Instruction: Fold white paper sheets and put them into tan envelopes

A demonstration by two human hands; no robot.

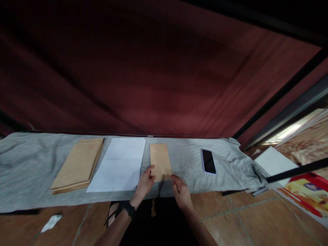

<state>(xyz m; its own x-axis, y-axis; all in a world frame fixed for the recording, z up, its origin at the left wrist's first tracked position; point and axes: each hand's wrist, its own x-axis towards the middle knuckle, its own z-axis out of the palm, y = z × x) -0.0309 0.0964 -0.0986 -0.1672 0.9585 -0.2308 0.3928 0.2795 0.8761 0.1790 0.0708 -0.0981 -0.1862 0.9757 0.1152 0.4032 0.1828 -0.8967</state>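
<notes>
A small brown envelope [160, 155] lies on the grey cloth in front of me, its long side pointing away. My left hand [146, 183], with a dark watch on the wrist, holds the envelope's lower left edge between thumb and fingers. At the lower right corner, my right hand [182, 193] has its fingers closed on the paper. Left of the envelope are white sheets of paper [119, 165] with a faint crease across the middle. Farther left sits a stack of larger brown envelopes [77, 162].
A phone [209, 162] with a dark screen and pale case lies to the right on the grey cloth [184, 153]. A dark red curtain [153, 95] hangs behind. Black frame bars and a red-and-yellow box [309, 191] stand at right. Crumpled white tissue [51, 222] lies on the tiled floor.
</notes>
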